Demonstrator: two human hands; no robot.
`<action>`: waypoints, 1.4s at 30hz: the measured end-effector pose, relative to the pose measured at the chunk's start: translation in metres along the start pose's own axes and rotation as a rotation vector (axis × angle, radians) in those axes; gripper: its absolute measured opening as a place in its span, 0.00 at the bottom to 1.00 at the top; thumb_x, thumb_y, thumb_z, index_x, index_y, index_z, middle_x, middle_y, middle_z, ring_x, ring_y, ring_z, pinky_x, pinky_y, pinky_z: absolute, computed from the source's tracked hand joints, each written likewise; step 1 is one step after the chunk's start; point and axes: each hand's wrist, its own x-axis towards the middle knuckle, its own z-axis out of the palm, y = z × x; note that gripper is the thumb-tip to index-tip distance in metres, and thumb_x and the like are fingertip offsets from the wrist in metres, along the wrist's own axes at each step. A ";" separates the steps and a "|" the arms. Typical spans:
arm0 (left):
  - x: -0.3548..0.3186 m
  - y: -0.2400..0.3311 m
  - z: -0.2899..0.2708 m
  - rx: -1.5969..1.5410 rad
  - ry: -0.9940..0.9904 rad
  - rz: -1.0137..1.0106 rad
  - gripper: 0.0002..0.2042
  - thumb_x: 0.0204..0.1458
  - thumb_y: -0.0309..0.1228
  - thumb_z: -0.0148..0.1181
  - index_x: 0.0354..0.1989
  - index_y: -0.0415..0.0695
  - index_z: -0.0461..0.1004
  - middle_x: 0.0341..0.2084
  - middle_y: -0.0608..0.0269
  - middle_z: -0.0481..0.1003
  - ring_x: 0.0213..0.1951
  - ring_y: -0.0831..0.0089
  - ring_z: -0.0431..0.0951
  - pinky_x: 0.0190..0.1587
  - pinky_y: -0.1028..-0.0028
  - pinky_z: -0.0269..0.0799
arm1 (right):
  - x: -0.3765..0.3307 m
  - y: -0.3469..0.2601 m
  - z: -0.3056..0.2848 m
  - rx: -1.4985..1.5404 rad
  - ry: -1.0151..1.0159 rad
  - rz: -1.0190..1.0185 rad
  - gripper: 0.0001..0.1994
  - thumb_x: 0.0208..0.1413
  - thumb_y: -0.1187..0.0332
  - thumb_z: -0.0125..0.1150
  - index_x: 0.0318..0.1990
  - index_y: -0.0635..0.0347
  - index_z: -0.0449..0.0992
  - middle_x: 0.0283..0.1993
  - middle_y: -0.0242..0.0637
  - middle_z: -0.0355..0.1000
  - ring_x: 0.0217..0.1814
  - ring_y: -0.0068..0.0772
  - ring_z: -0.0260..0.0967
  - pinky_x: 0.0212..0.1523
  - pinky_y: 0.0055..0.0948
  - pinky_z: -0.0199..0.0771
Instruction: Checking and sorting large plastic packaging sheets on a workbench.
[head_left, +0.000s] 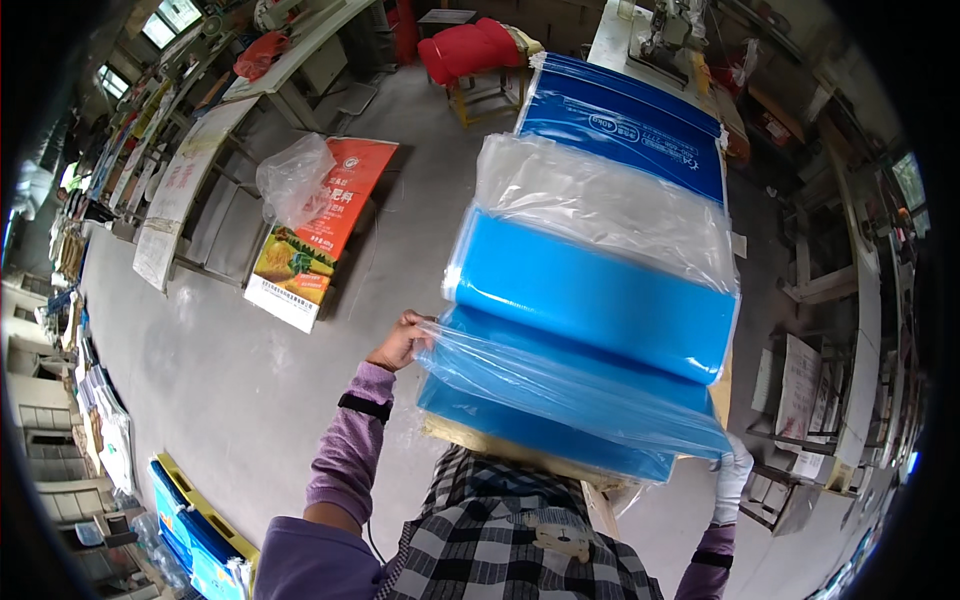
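Between my two hands a sheet of clear plastic film [570, 388] is drawn out, gathered in folds across the stack of blue plastic bags [590, 290]. My left hand [402, 340], bare, is closed on the film's left end. At the right end, my right hand [733, 475] in a white glove grips the film near the stack's corner, its fingers partly hidden. More clear plastic bags [610, 205] lie over the stack's middle. Beyond them are darker blue printed bags [625, 125]. The stack rests on a wooden table, and its near edge is close to my checked apron.
At left, a red printed bag stack [320, 230] has a crumpled clear bag [297, 180] on it. A red cloth bundle [470, 50] tops a yellow stool behind. A sewing machine [670, 40] stands at the far right. More blue bags [195, 530] are at lower left.
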 end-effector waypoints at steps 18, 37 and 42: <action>0.008 -0.009 0.046 0.438 0.230 0.076 0.15 0.63 0.36 0.47 0.42 0.38 0.76 0.48 0.63 0.72 0.48 0.72 0.71 0.55 0.73 0.66 | -0.004 0.010 -0.006 0.073 0.043 0.096 0.10 0.60 0.69 0.57 0.45 0.62 0.79 0.23 0.28 0.71 0.16 0.13 0.60 0.16 0.14 0.58; 0.079 -0.049 0.060 0.173 0.703 0.342 0.14 0.64 0.37 0.51 0.28 0.43 0.71 0.20 0.77 0.67 0.23 0.89 0.63 0.24 0.84 0.60 | 0.050 -0.175 0.081 -0.843 0.122 -0.422 0.26 0.52 0.57 0.64 0.55 0.62 0.71 0.51 0.47 0.71 0.55 0.47 0.68 0.58 0.42 0.66; 0.078 -0.055 0.062 0.149 0.811 0.355 0.13 0.63 0.36 0.51 0.29 0.41 0.72 0.20 0.76 0.68 0.23 0.87 0.63 0.25 0.83 0.61 | 0.050 -0.289 0.270 -0.503 -0.415 -0.785 0.38 0.36 0.54 0.75 0.56 0.61 0.69 0.53 0.43 0.67 0.56 0.45 0.65 0.55 0.38 0.67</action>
